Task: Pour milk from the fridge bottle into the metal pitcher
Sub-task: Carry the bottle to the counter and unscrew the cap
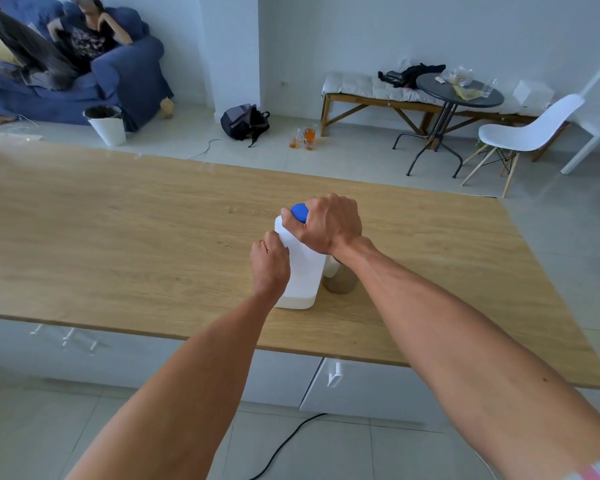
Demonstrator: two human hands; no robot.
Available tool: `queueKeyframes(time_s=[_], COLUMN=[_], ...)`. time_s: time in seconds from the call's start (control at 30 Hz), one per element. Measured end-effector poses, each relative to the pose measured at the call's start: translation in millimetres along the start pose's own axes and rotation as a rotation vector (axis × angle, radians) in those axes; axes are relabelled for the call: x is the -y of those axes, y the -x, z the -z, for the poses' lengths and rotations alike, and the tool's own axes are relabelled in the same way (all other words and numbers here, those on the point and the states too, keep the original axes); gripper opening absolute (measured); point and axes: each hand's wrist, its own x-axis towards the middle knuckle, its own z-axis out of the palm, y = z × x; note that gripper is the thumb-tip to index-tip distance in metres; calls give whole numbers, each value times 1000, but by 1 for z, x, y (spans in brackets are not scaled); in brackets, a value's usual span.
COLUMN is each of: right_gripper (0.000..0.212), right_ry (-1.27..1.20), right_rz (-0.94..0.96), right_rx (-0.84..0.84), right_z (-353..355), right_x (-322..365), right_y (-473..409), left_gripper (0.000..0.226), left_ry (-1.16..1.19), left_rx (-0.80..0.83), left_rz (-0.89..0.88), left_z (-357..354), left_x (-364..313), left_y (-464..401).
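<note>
Uncapping: right hand (328, 225) gripping blue cap (300, 212), left hand (270, 263) clasping milk bottle (303, 271) standing on worktop (118, 237), touching metal pitcher (340, 280). Needing next: lifting, tilting over pitcher.

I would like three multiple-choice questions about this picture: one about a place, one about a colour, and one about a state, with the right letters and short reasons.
1. Where does the metal pitcher stand?
A. right of the milk bottle, close beside it
B. on the floor
C. at the table's far left end

2. What colour is the bottle's cap?
A. red
B. blue
C. green

3. What is the state of the bottle?
A. tipped over the pitcher, pouring
B. lying on its side
C. upright on the wooden table, cap on

Answers: 1 A, the pitcher shows just right of the bottle's base. 2 B, blue shows under the right hand. 3 C, the right hand grips the cap while the left hand holds the bottle's side.
</note>
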Motion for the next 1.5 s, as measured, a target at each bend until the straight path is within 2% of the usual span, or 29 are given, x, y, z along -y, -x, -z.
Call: queueKeyframes(time_s=[0.27, 0.4, 0.53, 0.77, 0.83, 0.9, 0.97, 1.03, 1.07, 1.13, 1.27, 1.37, 1.43, 1.5], right_gripper=[60, 57, 51, 27, 28, 38, 53, 70, 72, 64, 33, 29, 31, 32], right_ry=[-66, -70, -110, -163, -144, -107, -77, -6, 46, 105, -21, -157, -305, -521], right_rz=[80, 191, 265, 511, 582, 605, 509, 317, 253, 252, 358, 382, 264, 23], right_rx=[5, 9, 20, 35, 26, 29, 24, -5, -14, 6, 103, 60, -14, -122], right_z=[-4, -1, -2, 3, 2, 3, 7, 14, 17, 20, 28, 34, 36, 36], right_x=[-8, -15, -20, -26, -25, -25, -24, -20, -18, -15, -14, -17, -20, -23], right_y=[-7, -11, -15, -16, -16, -13, -8, -6, -7, -8, -6, -5, -4, 0], left_gripper=[42, 45, 59, 39, 39, 43, 45, 47, 47, 46, 43, 42, 40, 39], left_ry=[46, 55, 76, 83, 68, 41, 25, 30, 31, 36, 4, 4, -14, -47], left_rx=[-22, -40, -42, -109, -100, -102, -107, -118, -126, -133, -137, -150, -150, -149], left_rz=[15, 42, 41, 57, 54, 52, 57, 80, 86, 88, 77, 80, 74, 62], left_z=[-5, -4, -5, -10, -10, -9, -8, -8, -8, -8, -8, -8, -9, -8], left_x=[-1, -3, -4, -8, -10, -13, -15, -16, -16, -16, -20, -23, -23, -22], left_y=[1, 0, 1, 5, 6, 9, 11, 12, 13, 12, 14, 18, 19, 19])
